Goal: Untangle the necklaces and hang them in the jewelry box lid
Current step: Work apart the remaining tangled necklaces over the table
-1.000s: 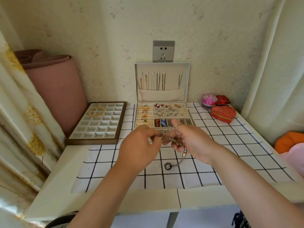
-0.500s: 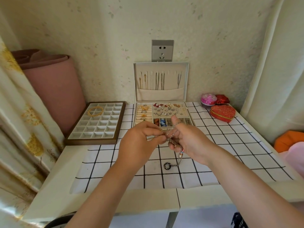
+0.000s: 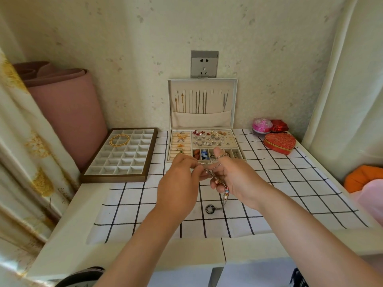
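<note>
Silver necklaces (image 3: 214, 176) | my left hand (image 3: 178, 183) and right hand (image 3: 238, 179) still pinch the tangle, close together | dark ring (image 3: 209, 209) unmoved on table (image 3: 78, 214)

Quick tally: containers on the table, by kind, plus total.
Open jewelry box: 1
Compartment tray: 1
Small gift boxes: 3 (pink round, shiny red, red heart)
Total: 5

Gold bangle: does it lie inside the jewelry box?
No, the gold bangle lies in the separate compartment tray, left of the jewelry box.
</note>
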`<state>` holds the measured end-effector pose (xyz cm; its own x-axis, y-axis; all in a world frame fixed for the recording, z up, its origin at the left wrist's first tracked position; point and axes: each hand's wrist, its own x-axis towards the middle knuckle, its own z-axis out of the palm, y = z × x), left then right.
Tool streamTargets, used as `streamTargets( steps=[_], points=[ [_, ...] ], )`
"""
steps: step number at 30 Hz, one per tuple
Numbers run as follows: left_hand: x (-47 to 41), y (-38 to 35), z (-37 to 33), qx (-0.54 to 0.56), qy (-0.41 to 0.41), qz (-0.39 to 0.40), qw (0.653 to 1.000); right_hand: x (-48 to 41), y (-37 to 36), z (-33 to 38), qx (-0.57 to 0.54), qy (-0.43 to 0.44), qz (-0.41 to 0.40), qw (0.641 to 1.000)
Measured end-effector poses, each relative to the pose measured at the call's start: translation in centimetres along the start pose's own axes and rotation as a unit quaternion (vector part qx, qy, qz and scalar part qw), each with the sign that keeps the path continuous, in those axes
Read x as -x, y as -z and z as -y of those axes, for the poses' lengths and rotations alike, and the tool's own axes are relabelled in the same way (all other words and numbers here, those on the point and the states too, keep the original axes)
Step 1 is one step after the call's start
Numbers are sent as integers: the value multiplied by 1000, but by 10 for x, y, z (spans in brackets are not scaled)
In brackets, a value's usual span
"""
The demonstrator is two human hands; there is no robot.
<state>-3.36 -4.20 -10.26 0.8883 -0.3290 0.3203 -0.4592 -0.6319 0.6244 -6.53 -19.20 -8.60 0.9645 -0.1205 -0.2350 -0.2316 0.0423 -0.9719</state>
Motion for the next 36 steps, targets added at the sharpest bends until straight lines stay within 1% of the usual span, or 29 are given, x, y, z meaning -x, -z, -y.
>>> streamTargets(
  steps=[3,7,8,10,13,17,20,24,26,29,32,36],
  points=[
    [-2,2,-1,97,34,62,993,-2,1,-1,2,-5,-32,999],
    [-3,7,0,172,99,116,973,-2,1,-2,-6,34,-66,997],
    [-3,7,1,184,106,117,970,-1,1,-2,-14,40,-69,997],
    [-6,7,6,196,110,88,970,1,0,2,-34,39,-62,997],
    [-8,11,8,199,107,46,973,4,-1,4,-22,32,-52,998],
    [-4,12,7,195,90,63,975,4,-3,3,-40,25,-42,998],
    [-2,13,5,209,97,104,967,5,-3,7,-74,18,-36,996],
    [-1,12,4,297,118,210,924,7,0,10,-119,-3,-8,993],
    [-1,11,5,304,120,223,918,8,2,12,-124,-10,-1,992],
    [-3,15,7,305,124,218,919,7,8,11,-92,-12,1,996],
    [-5,20,9,305,137,221,916,5,11,7,-21,-20,-3,1000],
    [-3,23,8,333,175,247,893,5,11,5,9,-29,22,999]
  ],
)
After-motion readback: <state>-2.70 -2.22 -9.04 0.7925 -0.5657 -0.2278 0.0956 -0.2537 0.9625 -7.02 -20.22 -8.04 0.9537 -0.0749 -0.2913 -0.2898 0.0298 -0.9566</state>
